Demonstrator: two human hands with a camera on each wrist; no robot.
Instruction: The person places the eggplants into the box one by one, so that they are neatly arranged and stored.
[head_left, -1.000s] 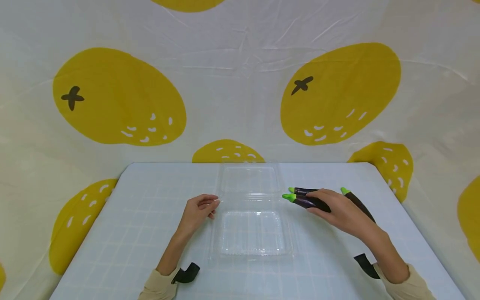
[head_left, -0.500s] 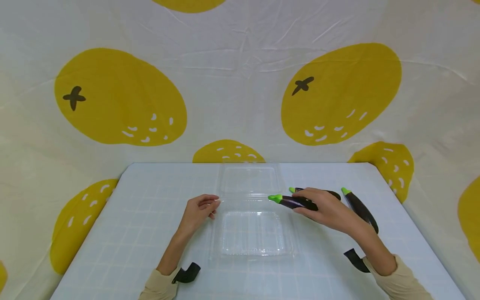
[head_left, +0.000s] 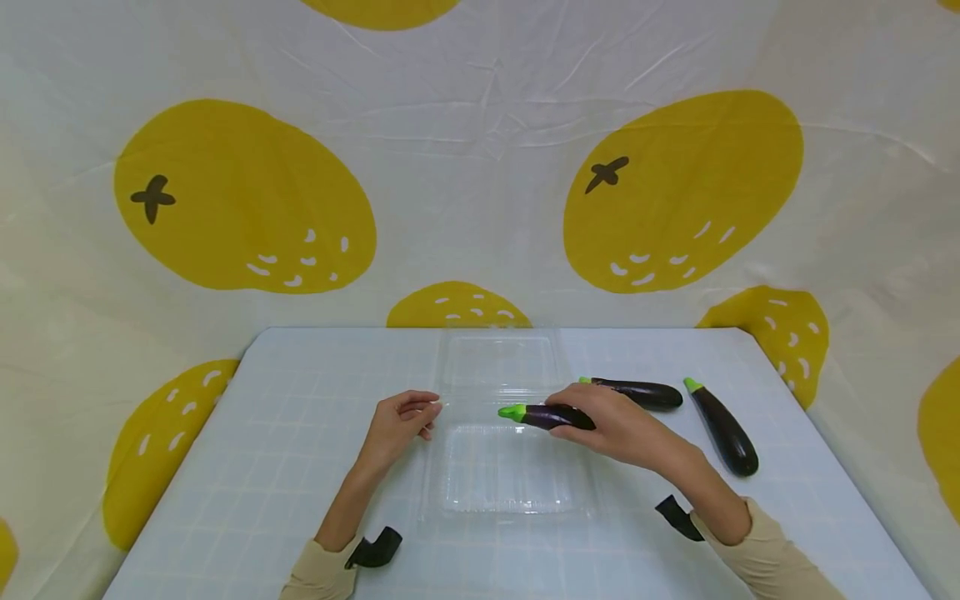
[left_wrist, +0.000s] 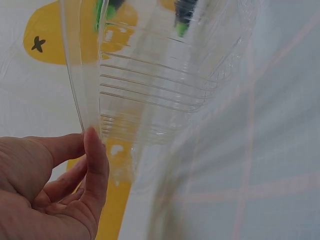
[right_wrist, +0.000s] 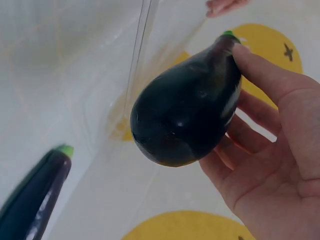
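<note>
A clear plastic container (head_left: 510,492) lies opened out on the table, its lid (head_left: 498,358) at the back. My left hand (head_left: 397,427) pinches the container's left rim between thumb and fingertips; the left wrist view shows that hand (left_wrist: 65,185) at the rim (left_wrist: 82,90). Over the container's right part, my right hand (head_left: 618,425) holds a dark eggplant (head_left: 551,417), green stem pointing left. In the right wrist view the thumb and fingers of the hand (right_wrist: 275,135) grip the eggplant (right_wrist: 185,110) from one side.
Two more eggplants lie on the table to the right: one (head_left: 648,395) just behind my right hand, another (head_left: 723,429) farther right, slanted. Behind the table (head_left: 247,458) hangs a white cloth (head_left: 465,192) with yellow fruit prints.
My right hand has moved left with its eggplant, from beside the container to over it. The two other eggplants are now more exposed. The left hand has stayed in place.
</note>
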